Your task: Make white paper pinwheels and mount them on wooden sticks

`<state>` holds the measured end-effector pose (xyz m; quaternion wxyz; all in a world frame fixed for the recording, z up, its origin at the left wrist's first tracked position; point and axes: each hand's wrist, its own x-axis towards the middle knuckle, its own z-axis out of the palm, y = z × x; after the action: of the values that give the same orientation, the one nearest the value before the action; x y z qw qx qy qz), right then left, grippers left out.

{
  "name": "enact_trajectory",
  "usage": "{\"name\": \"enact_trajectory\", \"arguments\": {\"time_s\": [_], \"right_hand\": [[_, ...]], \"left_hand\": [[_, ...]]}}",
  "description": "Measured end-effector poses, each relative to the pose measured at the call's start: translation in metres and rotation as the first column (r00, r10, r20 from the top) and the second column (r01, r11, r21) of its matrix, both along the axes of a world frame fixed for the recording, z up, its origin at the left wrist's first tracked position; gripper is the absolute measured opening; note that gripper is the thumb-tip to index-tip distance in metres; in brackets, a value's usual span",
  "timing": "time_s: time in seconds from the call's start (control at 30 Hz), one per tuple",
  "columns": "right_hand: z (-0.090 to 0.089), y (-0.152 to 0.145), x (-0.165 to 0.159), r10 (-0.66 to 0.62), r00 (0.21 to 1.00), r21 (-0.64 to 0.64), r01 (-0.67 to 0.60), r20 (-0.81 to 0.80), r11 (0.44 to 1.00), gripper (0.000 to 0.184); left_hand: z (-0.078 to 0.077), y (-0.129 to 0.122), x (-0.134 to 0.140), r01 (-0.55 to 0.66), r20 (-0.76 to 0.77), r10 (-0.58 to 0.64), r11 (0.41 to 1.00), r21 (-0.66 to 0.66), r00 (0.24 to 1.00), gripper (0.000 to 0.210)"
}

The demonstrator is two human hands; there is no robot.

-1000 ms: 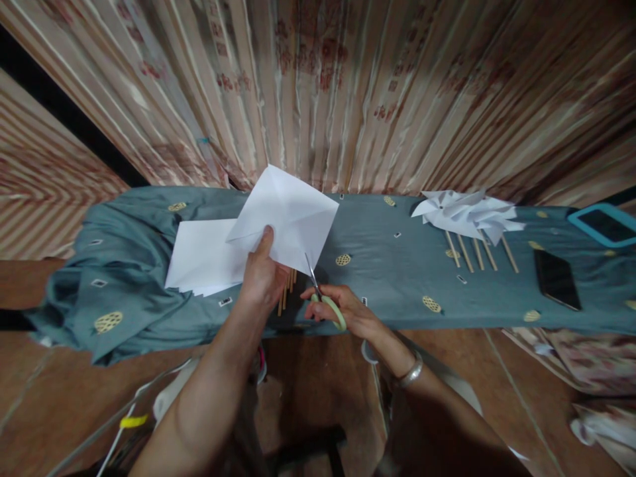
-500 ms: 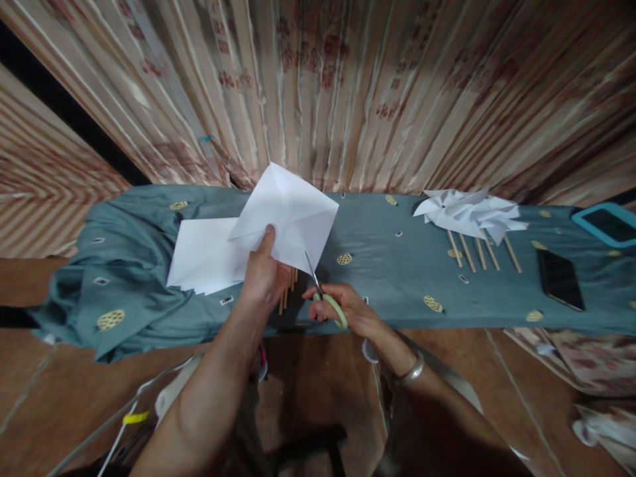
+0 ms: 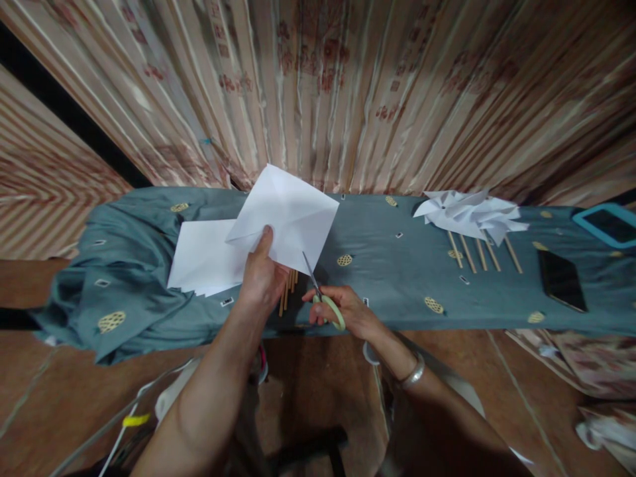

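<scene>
My left hand (image 3: pixel 263 271) pinches a square white sheet of paper (image 3: pixel 293 205), thumb on top and the other fingers beneath. Crease lines cross the sheet, which is held up with one corner toward me. My right hand (image 3: pixel 342 308) grips scissors (image 3: pixel 332 311) with pale green handles. Their blades lie at the near corner of the sheet, one of them showing over the paper. Below the sheet several wooden sticks (image 3: pixel 285 295) rest on the cloth, partly hidden by paper and hand. A stack of white paper (image 3: pixel 203 255) lies left of my left hand.
Paper pinwheels (image 3: pixel 472 212) on wooden sticks lie on the right of the green cloth (image 3: pixel 382 285). Beyond them are a black phone (image 3: pixel 561 279) and a blue-framed device (image 3: pixel 609 224). A pleated curtain (image 3: pixel 318 99) hangs along the back edge.
The scissors and the sheet have shifted very slightly to the left. Both hands keep their grips, and the other things stay where they were.
</scene>
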<state>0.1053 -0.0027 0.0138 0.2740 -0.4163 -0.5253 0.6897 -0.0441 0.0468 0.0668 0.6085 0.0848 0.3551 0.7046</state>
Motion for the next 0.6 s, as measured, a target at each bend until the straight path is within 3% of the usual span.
{"name": "enact_trajectory", "arguments": {"time_s": [0.6], "right_hand": [[-0.0002,0.0011,-0.0031,-0.013,0.999,-0.052,0.011,-0.030,0.999,0.049]], "left_hand": [[0.0001,0.0007,-0.0026,-0.023,-0.009,0.023,1.000,-0.012,1.000,0.029]]}}
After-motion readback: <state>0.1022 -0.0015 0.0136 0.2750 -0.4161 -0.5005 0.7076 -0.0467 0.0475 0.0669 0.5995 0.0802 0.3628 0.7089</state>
